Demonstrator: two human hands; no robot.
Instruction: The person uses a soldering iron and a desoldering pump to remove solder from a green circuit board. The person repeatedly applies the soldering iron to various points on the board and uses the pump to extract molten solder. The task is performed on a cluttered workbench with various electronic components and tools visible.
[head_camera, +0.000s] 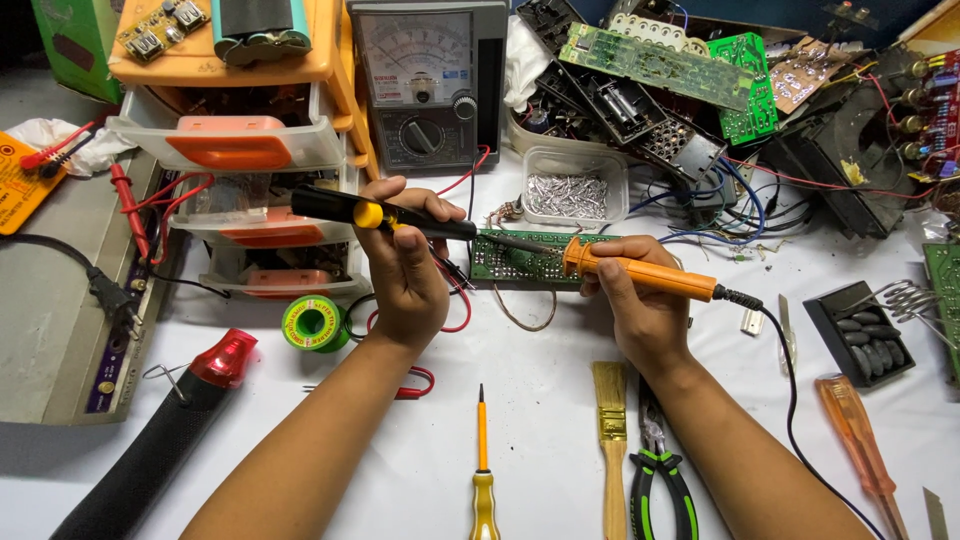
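My left hand (405, 262) grips a black tool with a yellow band (345, 208), likely a solder sucker, its tip pointing at a green circuit board (510, 262) standing on edge on the white table. In my right hand (640, 305) is an orange-handled soldering iron (640, 272), held like a pen. Its metal tip touches the board near the other tool's tip. A black cord (790, 400) runs from the iron down to the right.
Behind the board are an analog multimeter (425, 80), an orange parts drawer unit (250, 140), a clear tub of metal bits (567, 190) and a pile of scrap boards (660, 70). In front lie a solder spool (312, 322), a screwdriver (482, 470), a brush (611, 440), pliers (655, 470) and a heat gun (160, 440).
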